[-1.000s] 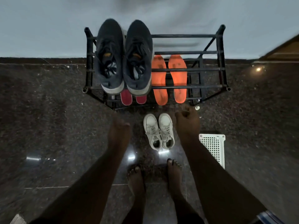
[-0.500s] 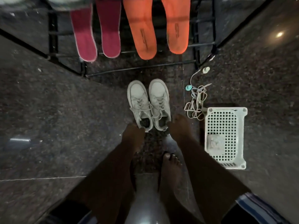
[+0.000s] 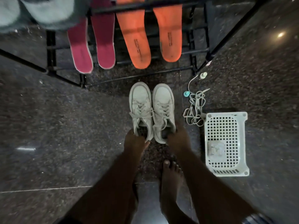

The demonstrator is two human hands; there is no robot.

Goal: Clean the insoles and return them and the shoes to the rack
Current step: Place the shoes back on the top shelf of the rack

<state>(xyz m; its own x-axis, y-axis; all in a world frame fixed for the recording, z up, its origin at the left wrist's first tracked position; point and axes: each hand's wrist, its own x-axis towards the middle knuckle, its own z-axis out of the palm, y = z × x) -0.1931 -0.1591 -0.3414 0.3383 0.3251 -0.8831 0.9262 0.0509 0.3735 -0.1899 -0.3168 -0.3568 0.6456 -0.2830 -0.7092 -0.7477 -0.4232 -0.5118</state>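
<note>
Head view looks straight down at a pair of pale sneakers (image 3: 152, 110) standing side by side on the dark stone floor (image 3: 64, 126), just in front of the black rack (image 3: 208, 54), toes toward it. Both hands are at the heel ends, apart, one to each shoe: the left hand (image 3: 135, 140) has its fingers dipped into the left shoe's opening, the right hand (image 3: 177, 135) grips the collar of the right one, a hold that would let the pair be lifted together. On the rack, two red insoles (image 3: 95, 54) and two orange insoles (image 3: 150, 41) lean on the bars (probably propped there to air), and blurred dark shoes (image 3: 40, 12) sit above its left side. Right of the sneakers lie a tangle of cord (image 3: 195, 107) and a white perforated basket (image 3: 226, 143).
</note>
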